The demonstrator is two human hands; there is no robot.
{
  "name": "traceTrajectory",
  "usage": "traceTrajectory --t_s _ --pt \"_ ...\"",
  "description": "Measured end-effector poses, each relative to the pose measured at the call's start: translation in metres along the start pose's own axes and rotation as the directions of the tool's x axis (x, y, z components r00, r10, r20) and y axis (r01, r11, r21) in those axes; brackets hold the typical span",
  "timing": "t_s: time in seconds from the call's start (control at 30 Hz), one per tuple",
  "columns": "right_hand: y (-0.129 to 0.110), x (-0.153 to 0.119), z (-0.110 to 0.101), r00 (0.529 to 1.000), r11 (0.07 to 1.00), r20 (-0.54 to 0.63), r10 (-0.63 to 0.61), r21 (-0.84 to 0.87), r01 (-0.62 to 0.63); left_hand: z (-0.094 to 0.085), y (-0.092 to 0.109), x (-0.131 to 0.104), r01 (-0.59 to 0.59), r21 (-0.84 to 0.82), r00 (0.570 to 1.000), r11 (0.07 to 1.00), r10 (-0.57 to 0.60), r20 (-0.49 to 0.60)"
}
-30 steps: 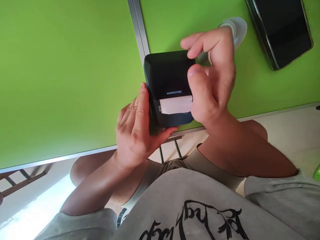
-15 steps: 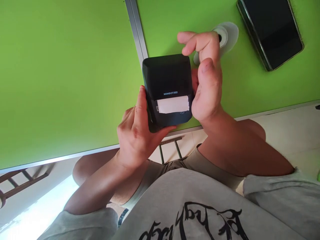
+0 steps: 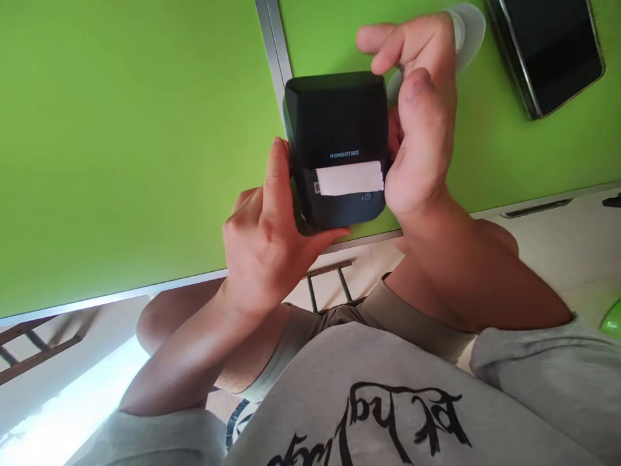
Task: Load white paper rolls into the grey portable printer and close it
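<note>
A black NIIMBOT label printer is held above the green table, a blank white label strip sticking out of its front slot. My left hand grips its left side and lower corner, with the thumb along the near edge. At the printer's right side is my right hand, the heel of its palm against or very close to the casing. Its thumb stands up and two bent fingers reach past the far right corner, apart from each other. Part of this hand behind the printer is hidden.
Behind my right hand lies a white label roll, partly covered. A black phone-like device rests at the far right of the green table. A metal strip crosses the tabletop; its near edge runs just above my lap.
The printer and both hands sit a little higher and farther right in the view. Table and device have shifted too, so the view itself has moved. The grip looks the same.
</note>
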State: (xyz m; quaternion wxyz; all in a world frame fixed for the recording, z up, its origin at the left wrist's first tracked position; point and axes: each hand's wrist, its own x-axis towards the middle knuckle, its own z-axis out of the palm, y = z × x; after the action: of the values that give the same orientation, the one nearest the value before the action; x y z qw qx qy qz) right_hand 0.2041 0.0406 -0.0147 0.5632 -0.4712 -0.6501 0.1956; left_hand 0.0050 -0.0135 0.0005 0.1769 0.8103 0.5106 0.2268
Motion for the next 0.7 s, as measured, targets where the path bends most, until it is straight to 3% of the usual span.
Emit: traceTrajectory --t_s 0.3,0.7 --pt "0.002 0.000 -0.002 0.999 1.000 -0.010 0.031 -0.006 -0.031 0.004 -0.009 0.005 0.034 -0.174 0.996 0.984 -0.019 0.086" --pt "0.004 -0.001 -0.003 1.000 0.997 -0.011 0.007 0.075 -0.006 0.007 -0.013 0.005 0.002 -0.118 0.998 0.993 0.005 0.058"
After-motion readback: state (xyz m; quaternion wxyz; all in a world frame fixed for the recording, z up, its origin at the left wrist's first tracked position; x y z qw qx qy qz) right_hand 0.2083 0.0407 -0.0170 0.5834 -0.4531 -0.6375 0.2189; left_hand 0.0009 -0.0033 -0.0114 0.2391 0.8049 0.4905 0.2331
